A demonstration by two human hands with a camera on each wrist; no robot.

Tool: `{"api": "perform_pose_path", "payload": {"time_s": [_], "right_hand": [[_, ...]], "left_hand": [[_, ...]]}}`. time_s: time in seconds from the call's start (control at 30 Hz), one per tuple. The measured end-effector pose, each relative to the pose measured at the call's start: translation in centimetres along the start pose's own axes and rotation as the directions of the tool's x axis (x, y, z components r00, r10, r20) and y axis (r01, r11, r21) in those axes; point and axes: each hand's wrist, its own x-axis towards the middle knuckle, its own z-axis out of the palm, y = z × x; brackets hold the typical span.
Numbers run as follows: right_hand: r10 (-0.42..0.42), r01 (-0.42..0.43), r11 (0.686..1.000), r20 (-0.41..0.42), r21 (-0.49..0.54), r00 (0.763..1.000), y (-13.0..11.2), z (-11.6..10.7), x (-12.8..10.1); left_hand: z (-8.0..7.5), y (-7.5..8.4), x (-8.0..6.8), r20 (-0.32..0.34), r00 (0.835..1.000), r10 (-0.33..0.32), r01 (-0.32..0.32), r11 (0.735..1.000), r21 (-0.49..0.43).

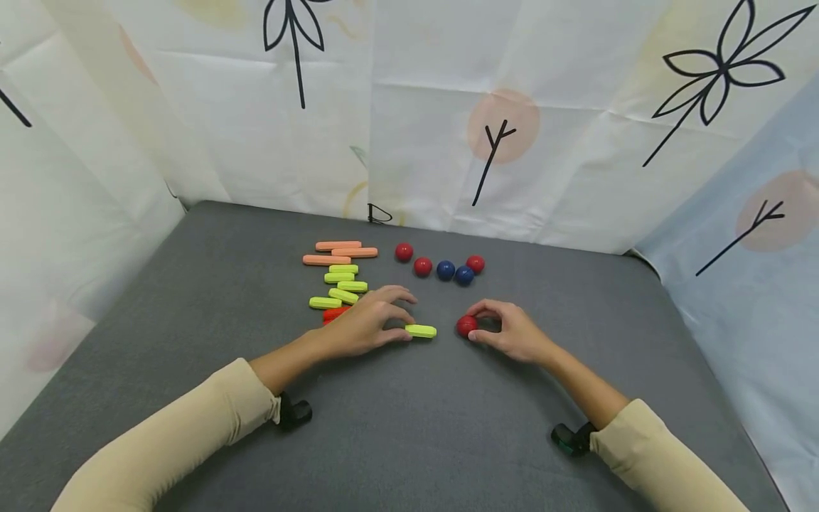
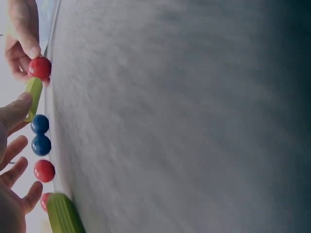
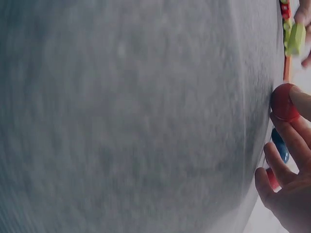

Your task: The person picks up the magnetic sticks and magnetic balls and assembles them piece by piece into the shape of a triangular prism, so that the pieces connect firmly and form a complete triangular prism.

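My left hand [image 1: 369, 322] pinches a short yellow-green ridged stick [image 1: 421, 331] between thumb and fingers, its free end pointing right. To the right of it, my right hand [image 1: 508, 332] grips a shiny red ball [image 1: 467, 326] with thumb and fingertips. In the left wrist view the left thumb lies along the held stick [image 2: 34, 97], with its other fingers spread. The right wrist view shows the thumb over the held ball [image 3: 285, 102], close to the tabletop. Red sticks [image 1: 335, 313] lie partly hidden behind my left hand.
Several yellow-green sticks [image 1: 352, 286] lie in a column at the left, below three orange sticks [image 1: 355, 252]. Behind my hands, two blue balls [image 1: 446, 270] sit among three red balls [image 1: 422, 267]. Patterned curtains [image 1: 435, 142] stand around the grey table [image 1: 409, 441].
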Motion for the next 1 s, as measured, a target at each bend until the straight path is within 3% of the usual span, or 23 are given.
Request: {"api": "perform_pose_path", "payload": {"time_s": [0.37,0.5,0.7,1.0], "right_hand": [[-0.023,0.022,0.999,0.02,0.035,1.0,-0.7,1.0,-0.2],[-0.045,0.044,0.998,0.027,0.034,0.999,-0.7,0.9,-0.2],[-0.115,0.114,0.993,0.126,0.017,0.985,-0.6,0.2,-0.3],[-0.103,0.104,0.995,0.171,0.002,0.98,-0.5,0.0,-0.3]], "left_hand": [[1.0,1.2,2.1,0.042,0.998,-0.038,0.037,0.999,0.03],[1.2,1.2,2.2,0.049,0.998,-0.042,0.04,0.999,0.034],[1.2,1.2,2.2,0.056,0.998,-0.035,0.035,0.999,0.012],[0.7,1.0,1.8,0.093,0.995,-0.034,0.036,0.999,-0.025]]}}
